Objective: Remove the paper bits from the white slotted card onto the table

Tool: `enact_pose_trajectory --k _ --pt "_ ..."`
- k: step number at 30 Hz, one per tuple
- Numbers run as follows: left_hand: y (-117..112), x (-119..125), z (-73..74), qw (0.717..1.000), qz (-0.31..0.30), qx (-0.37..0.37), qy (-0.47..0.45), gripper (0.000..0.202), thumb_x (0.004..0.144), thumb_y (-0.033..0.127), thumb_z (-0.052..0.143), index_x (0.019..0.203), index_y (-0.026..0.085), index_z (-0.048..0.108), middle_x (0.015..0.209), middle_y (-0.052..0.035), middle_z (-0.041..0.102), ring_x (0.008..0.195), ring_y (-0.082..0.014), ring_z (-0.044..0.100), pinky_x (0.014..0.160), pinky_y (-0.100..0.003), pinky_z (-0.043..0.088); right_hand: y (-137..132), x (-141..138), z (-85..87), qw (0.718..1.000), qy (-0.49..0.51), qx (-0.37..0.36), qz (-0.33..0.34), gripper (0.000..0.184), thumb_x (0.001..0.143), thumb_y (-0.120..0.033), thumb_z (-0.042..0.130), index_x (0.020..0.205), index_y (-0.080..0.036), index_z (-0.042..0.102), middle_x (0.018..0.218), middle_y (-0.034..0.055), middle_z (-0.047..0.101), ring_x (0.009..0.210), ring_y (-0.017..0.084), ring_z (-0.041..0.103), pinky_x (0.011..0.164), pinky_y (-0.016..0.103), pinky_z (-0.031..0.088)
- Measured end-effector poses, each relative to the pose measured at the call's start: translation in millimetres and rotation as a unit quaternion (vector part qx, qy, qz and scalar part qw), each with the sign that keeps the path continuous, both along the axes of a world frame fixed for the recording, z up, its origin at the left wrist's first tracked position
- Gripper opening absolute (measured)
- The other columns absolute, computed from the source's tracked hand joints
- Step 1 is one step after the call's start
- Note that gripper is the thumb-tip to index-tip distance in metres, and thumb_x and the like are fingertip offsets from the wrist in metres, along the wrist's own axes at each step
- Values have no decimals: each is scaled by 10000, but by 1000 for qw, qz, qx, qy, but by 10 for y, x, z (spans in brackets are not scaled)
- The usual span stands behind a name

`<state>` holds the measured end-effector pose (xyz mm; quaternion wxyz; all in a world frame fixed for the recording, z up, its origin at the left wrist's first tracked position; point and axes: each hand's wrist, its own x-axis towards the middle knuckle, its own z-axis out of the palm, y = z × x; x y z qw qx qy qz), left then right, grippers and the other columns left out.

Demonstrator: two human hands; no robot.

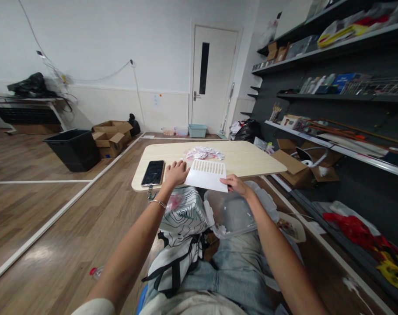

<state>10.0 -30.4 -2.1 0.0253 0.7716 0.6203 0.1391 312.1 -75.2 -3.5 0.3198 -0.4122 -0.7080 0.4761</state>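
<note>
A pale shirt (199, 305) lies nearest, at six o'clock from the slotted white card (205, 180), which juts past the near edge of the table (254, 162). The right hand (235, 184) pinches the card's corner at four o'clock; the left hand (176, 173) lies at nine, fingers spread (whether it touches the card is hard to tell). A light, level pinch should keep the card steady and unbent, best held clear of the paper scraps (204, 153) at twelve.

no readable text, wall notice (156, 100) too blurred
</note>
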Motion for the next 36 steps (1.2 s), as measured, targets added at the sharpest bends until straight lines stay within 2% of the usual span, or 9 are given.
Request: enact_pose_trajectory --k 6,17,28,36 --pt "10 6 -10 1000 7 1 -5 554 1020 556 292 1434 288 544 1660 -57 412 1504 -302 359 1202 -528 298 19 6 4 1000 -3 6 -23 562 784 -658 696 509 -188 557 414 -12 461 421 99 378 441 256 241" --pt "11 22 -14 1000 1 1 -20 558 1018 567 280 1414 278 546 1642 -67 439 1487 -321 371 1200 -577 277 18 211 -65 990 51 26 -126 545 751 -663 710 527 -187 572 441 -10 475 430 100 364 442 261 236" --pt "26 14 -28 1000 8 2 -21 532 1009 563 308 1404 310 561 1640 -50 444 1492 -320 375 1202 -563 284 -20 221 -11 983 67 47 -166 561 700 -703 724 535 -191 564 445 -17 474 443 99 373 433 257 240" --pt "10 16 -17 1000 2 3 -20 528 1014 554 317 1410 295 550 1643 -62 437 1480 -321 382 1200 -569 280 -34 258 -78 973 59 84 -207 571 705 -712 710 535 -190 550 463 -19 460 464 106 373 456 264 253"
